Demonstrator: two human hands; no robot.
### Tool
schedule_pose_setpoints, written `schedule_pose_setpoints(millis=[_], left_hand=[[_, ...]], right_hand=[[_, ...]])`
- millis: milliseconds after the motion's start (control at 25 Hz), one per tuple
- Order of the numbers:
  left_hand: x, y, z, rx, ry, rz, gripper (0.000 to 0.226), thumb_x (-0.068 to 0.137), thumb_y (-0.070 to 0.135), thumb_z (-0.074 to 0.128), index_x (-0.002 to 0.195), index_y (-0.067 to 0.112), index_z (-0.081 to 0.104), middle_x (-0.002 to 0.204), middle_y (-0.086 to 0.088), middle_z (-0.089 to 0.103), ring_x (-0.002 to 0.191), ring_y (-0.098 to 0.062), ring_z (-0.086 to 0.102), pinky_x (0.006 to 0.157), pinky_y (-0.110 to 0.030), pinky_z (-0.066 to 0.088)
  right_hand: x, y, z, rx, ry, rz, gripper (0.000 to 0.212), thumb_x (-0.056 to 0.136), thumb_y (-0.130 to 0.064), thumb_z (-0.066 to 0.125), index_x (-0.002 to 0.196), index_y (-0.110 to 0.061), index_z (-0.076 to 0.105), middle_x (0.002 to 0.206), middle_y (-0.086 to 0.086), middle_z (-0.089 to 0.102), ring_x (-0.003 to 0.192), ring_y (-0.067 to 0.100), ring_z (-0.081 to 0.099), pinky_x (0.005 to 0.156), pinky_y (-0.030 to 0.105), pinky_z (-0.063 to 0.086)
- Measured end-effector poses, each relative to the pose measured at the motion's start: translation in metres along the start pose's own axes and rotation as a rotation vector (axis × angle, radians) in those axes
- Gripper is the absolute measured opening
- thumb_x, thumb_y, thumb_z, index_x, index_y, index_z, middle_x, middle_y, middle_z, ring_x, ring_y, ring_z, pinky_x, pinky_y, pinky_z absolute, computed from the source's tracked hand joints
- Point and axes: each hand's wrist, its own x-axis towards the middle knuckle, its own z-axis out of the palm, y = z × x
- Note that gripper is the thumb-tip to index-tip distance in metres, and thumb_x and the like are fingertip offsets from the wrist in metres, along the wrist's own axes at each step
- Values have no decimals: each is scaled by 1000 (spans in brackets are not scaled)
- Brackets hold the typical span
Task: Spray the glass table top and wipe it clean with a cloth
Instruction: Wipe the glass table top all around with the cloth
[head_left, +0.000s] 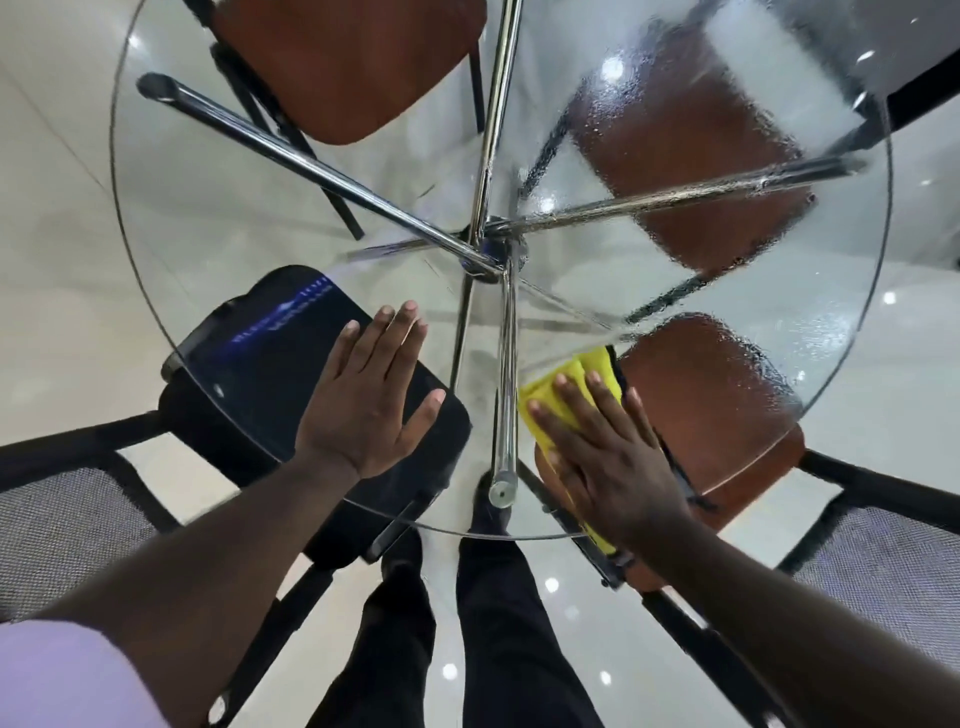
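Pale, glossy floor tiles (62, 208) below, seen straight through a round glass bench (291, 218) on crossed chrome legs (506, 374). Brown-seated chairs (353, 67) tucked under the far and right sides, a black seat (249, 364) under the near left.

Left hand (371, 402) flat on the glass near the front edge, fingers straight and spread, holding nothing. Right hand (608, 457) likewise flat with straight fingers, pressing a yellow cloth (569, 376) onto the near right part of the top. Cloth mostly hidden under the palm, poking out beyond the fingertips and again by the wrist at the rim; dark edging along one side.

Far right part of the top coated in a beaded, streaky film of spray (717, 119), blurring the seats beneath. Left half and near centre looking clear. No spray bottle in view.

Cloth judged soft, thin and light: easily bunched, likely to slide freely on wet glass, so best driven under a flat palm rather than pinched. Glass itself stiff, slick when wet, and breakable at the rim; probably wise to press evenly and brace with the free hand away from the edge. Wiping apparently under way, with the wet far-right sector yet to be done.
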Motion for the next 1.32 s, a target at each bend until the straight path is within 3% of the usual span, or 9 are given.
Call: schedule_pose_setpoints(millis=[200,360,480,560,680,800,1040,1240,1320], left_hand=[[2,-3,5,23,17,13,81,104,60,31,167,13,11,177,-6,5,164,-22,1,132,-50,9],[0,-2,-3,17,-1,4,82,104,61,30,168,13,11,177,-6,4,164,-23,2,132,-52,12],[1,0,-4,9,-22,15,82,104,60,31,167,11,12,177,-7,5,164,-24,3,131,-54,14],[1,-2,1,6,-9,13,82,104,59,34,167,11,15,177,-7,5,164,-24,4,130,-55,15],[1,-2,5,-7,23,19,82,103,58,38,167,11,17,177,-7,8,164,-24,7,131,-54,16],[1,-1,1,-11,13,19,81,103,58,39,166,12,19,177,-7,9,164,-24,8,131,-53,16],[2,-2,0,-21,-6,13,81,103,59,38,166,12,21,176,-7,11,163,-24,10,131,-52,15],[1,-3,2,-7,24,13,82,102,59,42,166,12,21,177,-5,10,164,-23,8,132,-50,12],[1,-2,-3,-8,1,11,81,103,60,38,166,13,20,177,-5,10,164,-22,7,132,-49,11]], right_hand=[[186,0,-7,-6,130,-2,55,115,-46,39,169,-44,31,183,-6,17,170,25,12,132,56,24],[125,-20,0,53,83,37,53,113,-41,47,166,-43,41,183,-1,18,170,27,12,132,55,27],[74,0,-4,-20,-36,-275,53,113,-43,46,165,-47,40,181,-5,21,169,24,16,134,51,25],[142,40,-6,-61,12,-371,52,113,-42,43,165,-42,41,180,0,25,168,30,22,130,53,31],[272,71,-21,-11,187,-52,51,114,-42,38,164,-37,46,179,7,30,167,36,24,127,55,34],[266,26,-15,113,224,251,55,111,-44,39,166,-39,42,181,3,24,168,32,19,130,57,29],[204,53,-20,-32,-55,-630,54,115,-47,46,166,-28,45,177,3,34,166,28,30,130,53,35],[301,58,-21,-7,264,225,61,111,-53,43,167,-28,43,178,23,25,164,47,23,135,55,21],[255,22,-14,-6,235,70,56,112,-49,44,166,-30,45,178,21,27,166,43,21,137,49,18]])
